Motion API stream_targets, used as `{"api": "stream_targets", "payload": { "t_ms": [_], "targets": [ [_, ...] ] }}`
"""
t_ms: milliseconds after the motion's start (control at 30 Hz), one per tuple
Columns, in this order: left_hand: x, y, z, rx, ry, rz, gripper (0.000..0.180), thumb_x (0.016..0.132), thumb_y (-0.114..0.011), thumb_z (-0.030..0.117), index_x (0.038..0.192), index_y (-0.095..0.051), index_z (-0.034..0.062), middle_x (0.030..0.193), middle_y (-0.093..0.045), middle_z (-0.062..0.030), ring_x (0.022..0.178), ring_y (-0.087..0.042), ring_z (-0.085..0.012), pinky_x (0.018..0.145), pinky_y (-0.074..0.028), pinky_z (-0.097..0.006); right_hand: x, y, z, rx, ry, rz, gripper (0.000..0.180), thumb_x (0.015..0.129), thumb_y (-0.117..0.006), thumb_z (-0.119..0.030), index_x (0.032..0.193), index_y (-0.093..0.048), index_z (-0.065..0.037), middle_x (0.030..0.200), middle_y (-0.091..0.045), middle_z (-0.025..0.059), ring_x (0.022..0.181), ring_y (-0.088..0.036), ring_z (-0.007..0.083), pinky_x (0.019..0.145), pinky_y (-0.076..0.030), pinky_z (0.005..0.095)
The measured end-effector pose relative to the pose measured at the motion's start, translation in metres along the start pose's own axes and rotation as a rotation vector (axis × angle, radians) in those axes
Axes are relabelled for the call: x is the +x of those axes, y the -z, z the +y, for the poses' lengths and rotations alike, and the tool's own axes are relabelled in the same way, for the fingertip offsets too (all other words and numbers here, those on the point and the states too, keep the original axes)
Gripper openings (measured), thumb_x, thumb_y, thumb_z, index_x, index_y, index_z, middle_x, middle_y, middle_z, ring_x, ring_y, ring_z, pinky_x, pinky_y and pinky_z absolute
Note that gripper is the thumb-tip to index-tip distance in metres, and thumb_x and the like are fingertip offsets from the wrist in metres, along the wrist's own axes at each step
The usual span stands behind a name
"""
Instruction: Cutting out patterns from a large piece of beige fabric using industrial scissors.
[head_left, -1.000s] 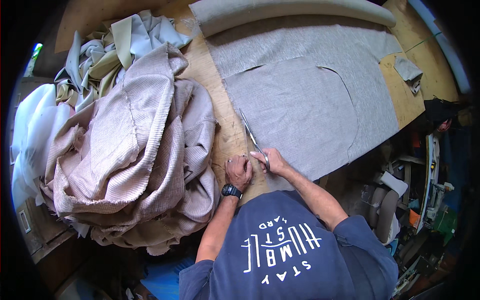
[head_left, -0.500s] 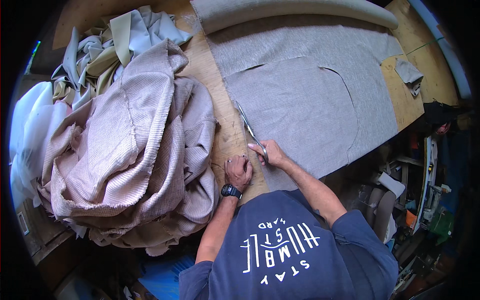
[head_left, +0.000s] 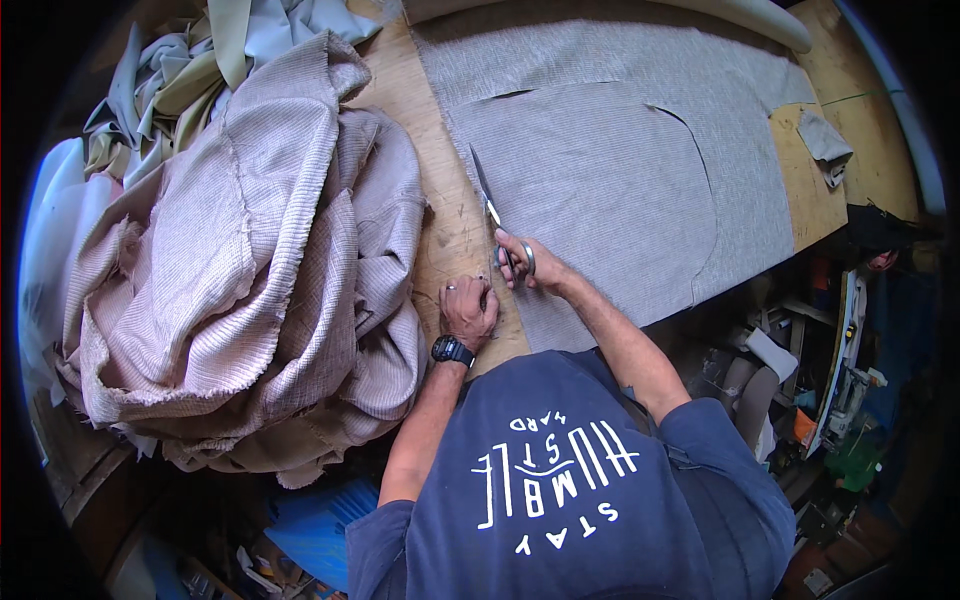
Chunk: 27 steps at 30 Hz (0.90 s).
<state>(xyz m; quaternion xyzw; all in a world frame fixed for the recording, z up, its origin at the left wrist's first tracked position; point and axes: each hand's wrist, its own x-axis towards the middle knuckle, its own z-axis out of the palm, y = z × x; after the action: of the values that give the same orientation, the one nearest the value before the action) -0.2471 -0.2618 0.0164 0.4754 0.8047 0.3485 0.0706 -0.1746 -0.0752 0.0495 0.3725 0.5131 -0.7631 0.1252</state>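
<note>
- A wooden table (head_left: 868, 70) filled the upper middle, its bare, light brown top showing plainly at 2 o'clock.
- A long, pale blue roll (head_left: 892, 95) lay near the edge of the view at 2 o'clock, with a thin green cord (head_left: 848, 98) close by.
- Just short of 3 o'clock, black cloth (head_left: 878, 226) sat beside the table.
- Clutter crowded the space towards 4 o'clock: a white block (head_left: 770, 352), an orange scrap (head_left: 804, 427) and something green (head_left: 858, 466), too blurred to name.
- At 7 o'clock, a blue ridged object (head_left: 318, 528) lay low.
- Light reached the tabletop well; the lower surroundings were dim.
</note>
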Motion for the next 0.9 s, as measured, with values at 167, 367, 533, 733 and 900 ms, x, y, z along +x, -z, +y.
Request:
{"api": "stream_targets", "payload": {
  "t_ms": [167, 367, 533, 733, 900],
  "targets": [
    [-0.004, 0.002, -0.001, 0.016, 0.008, -0.015, 0.01, 0.081, -0.067, 0.013, 0.087, -0.061, 0.009, 0.084, -0.057, -0.0111, 0.082, -0.056, -0.0323, 0.076, -0.041, -0.045, 0.002, -0.006, 0.005, -0.039, 0.083, 0.109, 0.059, 0.091, -0.066, -0.063, 0.079, -0.059, -0.005, 0.062, -0.058, 0.003, 0.053, -0.057, 0.0129, 0.048, -0.047, 0.0281],
    [-0.008, -0.001, -0.001, -0.014, 0.01, -0.003, 0.011, 0.08, -0.068, 0.014, 0.084, -0.06, 0.0083, 0.083, -0.057, -0.0127, 0.082, -0.056, -0.0341, 0.075, -0.04, -0.047, 0.003, -0.007, 0.006, -0.148, 0.053, 0.121, 0.057, 0.096, -0.061, -0.061, 0.078, -0.057, -0.007, 0.064, -0.056, 0.0013, 0.053, -0.056, 0.0123, 0.05, -0.047, 0.0283],
    [-0.007, -0.001, -0.003, 0.006, 0.011, -0.01, 0.012, 0.079, -0.069, 0.013, 0.084, -0.059, 0.0084, 0.083, -0.057, -0.012, 0.081, -0.055, -0.0336, 0.075, -0.04, -0.047, 0.007, -0.009, -0.012, 0.014, 0.021, 0.04, 0.058, 0.095, -0.059, -0.064, 0.085, -0.056, -0.007, 0.07, -0.057, 0.0019, 0.058, -0.056, 0.0122, 0.054, -0.048, 0.0271],
    [-0.002, 0.0, -0.002, -0.003, 0.001, -0.005, 0.013, 0.078, -0.069, 0.013, 0.084, -0.059, 0.0085, 0.082, -0.057, -0.0115, 0.081, -0.055, -0.0329, 0.075, -0.04, -0.046, 0.013, -0.004, -0.008, -0.12, 0.039, 0.153, 0.061, 0.091, -0.066, -0.063, 0.082, -0.063, -0.002, 0.064, -0.059, 0.0035, 0.053, -0.059, 0.0114, 0.049, -0.049, 0.0289],
    [-0.002, 0.001, -0.002, -0.016, 0.006, 0.011, 0.013, 0.078, -0.07, 0.012, 0.084, -0.059, 0.0085, 0.082, -0.057, -0.0117, 0.081, -0.056, -0.0331, 0.074, -0.04, -0.046, 0.016, -0.005, -0.01, -0.255, 0.092, 0.168, 0.064, 0.091, -0.067, -0.062, 0.08, -0.063, 0.0, 0.062, -0.06, 0.0047, 0.051, -0.059, 0.0124, 0.048, -0.048, 0.03]
  ]
}}
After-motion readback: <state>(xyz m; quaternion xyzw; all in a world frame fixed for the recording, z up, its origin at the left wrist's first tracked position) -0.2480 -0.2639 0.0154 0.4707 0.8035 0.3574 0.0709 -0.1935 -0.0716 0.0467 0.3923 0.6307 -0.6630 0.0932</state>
